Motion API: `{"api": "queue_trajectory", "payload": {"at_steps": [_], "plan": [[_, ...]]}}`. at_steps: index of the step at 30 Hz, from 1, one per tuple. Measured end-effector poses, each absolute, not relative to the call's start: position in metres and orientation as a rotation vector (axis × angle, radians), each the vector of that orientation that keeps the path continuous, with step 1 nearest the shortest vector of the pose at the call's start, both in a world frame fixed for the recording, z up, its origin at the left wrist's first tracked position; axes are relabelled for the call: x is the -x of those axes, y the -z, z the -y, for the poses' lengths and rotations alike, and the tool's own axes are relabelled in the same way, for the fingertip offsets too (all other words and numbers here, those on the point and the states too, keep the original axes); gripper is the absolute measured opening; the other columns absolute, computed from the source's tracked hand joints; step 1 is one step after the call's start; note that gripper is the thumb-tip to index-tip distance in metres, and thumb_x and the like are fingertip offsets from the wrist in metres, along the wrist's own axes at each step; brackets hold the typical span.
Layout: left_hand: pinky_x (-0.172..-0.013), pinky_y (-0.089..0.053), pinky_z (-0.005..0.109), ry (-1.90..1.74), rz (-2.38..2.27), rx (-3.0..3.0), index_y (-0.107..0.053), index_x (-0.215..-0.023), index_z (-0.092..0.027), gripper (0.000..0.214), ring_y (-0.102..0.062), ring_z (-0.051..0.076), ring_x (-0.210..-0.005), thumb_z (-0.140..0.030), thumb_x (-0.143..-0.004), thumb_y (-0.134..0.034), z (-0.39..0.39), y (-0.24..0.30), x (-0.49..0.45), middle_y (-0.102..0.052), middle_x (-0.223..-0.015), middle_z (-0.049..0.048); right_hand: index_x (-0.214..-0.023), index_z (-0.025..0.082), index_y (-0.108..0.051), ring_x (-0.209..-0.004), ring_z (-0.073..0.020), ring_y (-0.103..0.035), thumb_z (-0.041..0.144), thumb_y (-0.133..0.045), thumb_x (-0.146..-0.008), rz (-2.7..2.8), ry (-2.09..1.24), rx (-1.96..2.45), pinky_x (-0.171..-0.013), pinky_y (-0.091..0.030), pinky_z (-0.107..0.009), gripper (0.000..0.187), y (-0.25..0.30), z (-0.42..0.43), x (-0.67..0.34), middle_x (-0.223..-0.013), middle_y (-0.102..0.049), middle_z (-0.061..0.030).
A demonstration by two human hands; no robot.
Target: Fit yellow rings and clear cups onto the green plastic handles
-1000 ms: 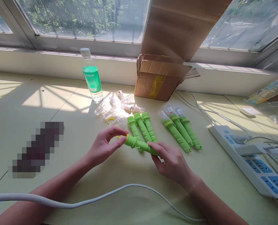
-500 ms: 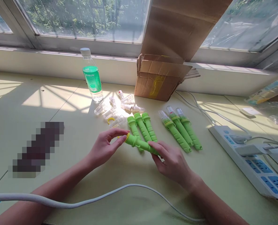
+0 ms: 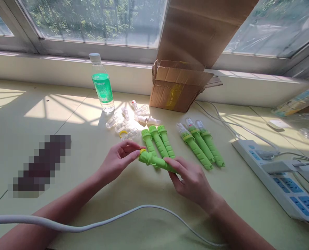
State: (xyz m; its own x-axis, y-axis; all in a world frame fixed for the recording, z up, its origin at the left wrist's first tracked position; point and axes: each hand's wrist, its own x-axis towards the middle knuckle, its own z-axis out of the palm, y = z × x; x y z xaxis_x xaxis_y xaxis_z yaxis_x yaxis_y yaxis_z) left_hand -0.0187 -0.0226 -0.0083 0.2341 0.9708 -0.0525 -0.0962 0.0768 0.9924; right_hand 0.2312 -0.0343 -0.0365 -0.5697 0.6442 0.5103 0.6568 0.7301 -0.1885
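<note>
My right hand (image 3: 189, 178) grips a green ribbed plastic tube (image 3: 155, 160) by its lower end, just above the pale table (image 3: 52, 114). My left hand (image 3: 116, 162) pinches a small yellow ring (image 3: 142, 151) against the tube's threaded end. Three bare green tubes (image 3: 158, 140) lie side by side right behind my hands. Three more green tubes with clear caps (image 3: 200, 144) lie to their right. Several clear plastic caps (image 3: 128, 121) and a loose yellow ring (image 3: 122, 133) are scattered further back.
A water bottle with a green label (image 3: 102, 85) and an open cardboard box (image 3: 176, 85) stand by the window sill. A white power strip (image 3: 279, 177) with plugs lies at the right. A white cable (image 3: 91, 225) crosses the near edge. A blurred patch (image 3: 41, 166) is at the left.
My left fingers have shifted the yellow ring slightly up and onto the tube's threaded end. The right hand and the tube have barely moved.
</note>
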Motion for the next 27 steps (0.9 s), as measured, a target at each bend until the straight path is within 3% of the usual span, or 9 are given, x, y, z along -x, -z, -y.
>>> {"api": "queue_trajectory", "payload": {"at_steps": [6,12,21,27], "plan": [[-0.081,-0.052,0.027,-0.992,-0.957,-1.12,-0.058,-0.084,-0.014,0.021,-0.066,0.015,-0.089,-0.03,-0.077,-0.07,0.021,0.008,0.02,-0.07,-0.104,0.0091,-0.118,0.019,-0.054,-0.066,-0.0154,-0.059,0.005,-0.053,-0.081,2.378,0.079,1.012,-0.058,-0.043,-0.025,0.039,0.035,0.035,-0.23,-0.083,-0.065,-0.0047],[-0.089,-0.05,0.033,-0.999,-0.928,-1.199,-0.054,-0.085,-0.014,0.031,-0.062,0.021,-0.104,-0.023,-0.068,-0.078,0.02,0.016,0.02,-0.068,-0.108,0.01,-0.122,0.02,-0.054,-0.06,-0.0141,-0.056,0.006,-0.053,-0.082,2.384,0.11,1.038,-0.054,-0.039,-0.024,0.042,0.036,0.035,-0.229,-0.076,-0.062,-0.0025],[-0.084,-0.049,0.031,-0.975,-0.96,-1.261,-0.05,-0.077,-0.015,0.026,-0.062,0.017,-0.096,-0.023,-0.072,-0.074,0.022,0.011,0.02,-0.066,-0.108,0.01,-0.127,0.018,-0.054,-0.065,-0.0142,-0.058,0.008,-0.051,-0.085,2.419,0.106,1.031,-0.058,-0.042,-0.024,0.043,0.04,0.036,-0.229,-0.08,-0.064,-0.0043],[-0.082,-0.049,0.03,-0.958,-0.977,-1.173,-0.05,-0.074,-0.015,0.03,-0.062,0.017,-0.093,-0.024,-0.067,-0.077,0.02,0.009,0.02,-0.065,-0.104,0.0089,-0.129,0.02,-0.053,-0.06,-0.013,-0.055,0.008,-0.053,-0.085,2.415,0.158,1.004,-0.056,-0.04,-0.024,0.046,0.041,0.036,-0.233,-0.078,-0.063,-0.0034]]}}
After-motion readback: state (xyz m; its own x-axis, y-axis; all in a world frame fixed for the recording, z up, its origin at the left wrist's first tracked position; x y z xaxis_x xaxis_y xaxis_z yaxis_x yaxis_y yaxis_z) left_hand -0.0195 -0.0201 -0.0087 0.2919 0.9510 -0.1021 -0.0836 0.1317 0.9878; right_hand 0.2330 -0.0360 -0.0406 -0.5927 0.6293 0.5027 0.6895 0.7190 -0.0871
